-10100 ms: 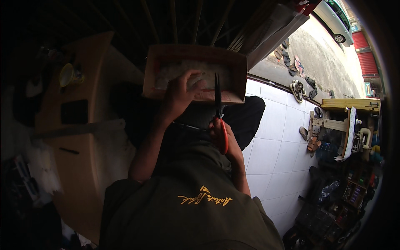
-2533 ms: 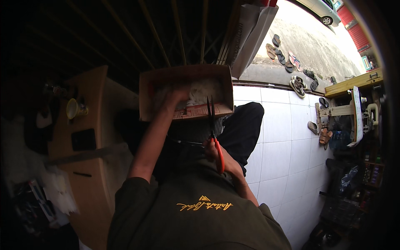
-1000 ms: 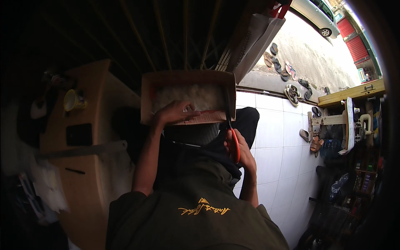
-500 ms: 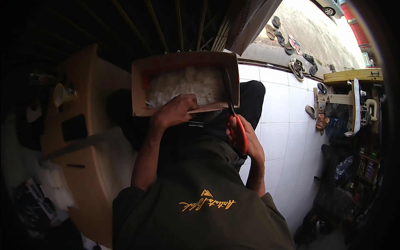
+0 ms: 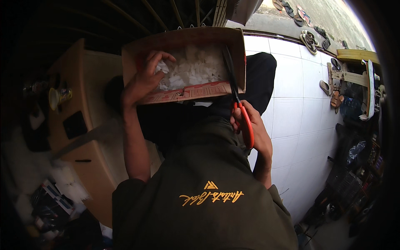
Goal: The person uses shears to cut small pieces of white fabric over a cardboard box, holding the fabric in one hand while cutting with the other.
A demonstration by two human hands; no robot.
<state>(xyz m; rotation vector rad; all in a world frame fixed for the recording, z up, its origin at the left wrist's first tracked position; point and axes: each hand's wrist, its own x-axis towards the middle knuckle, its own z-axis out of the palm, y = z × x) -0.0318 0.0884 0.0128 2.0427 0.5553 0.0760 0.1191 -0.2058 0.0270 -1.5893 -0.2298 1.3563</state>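
Note:
A cardboard box [image 5: 189, 92] rests across my lap, with many small white scraps [image 5: 191, 68] heaped inside it. My left hand [image 5: 146, 77] reaches over the box's near left corner. Its fingers are curled around a few crumpled white pieces [image 5: 162, 66], which show between thumb and fingers. In my right hand [image 5: 256, 125] is a pair of scissors [image 5: 248, 133] with red handles and long dark blades. The blades point away from me, lying over the box's right end with the tips inside. They look closed or nearly so.
On the left stands a wooden desk [image 5: 89, 121] bearing a yellowish cup [image 5: 54, 98] and a dark flat object [image 5: 75, 125]. White floor tiles [image 5: 287, 108] stretch to the right. Beyond are sandals and shoes [image 5: 309, 41] and a cluttered shelf [image 5: 358, 166].
My left hand has moved from the box's near edge to its left side and now has white pieces in its fingers. The box appears higher in view; the scissors stay in my right hand.

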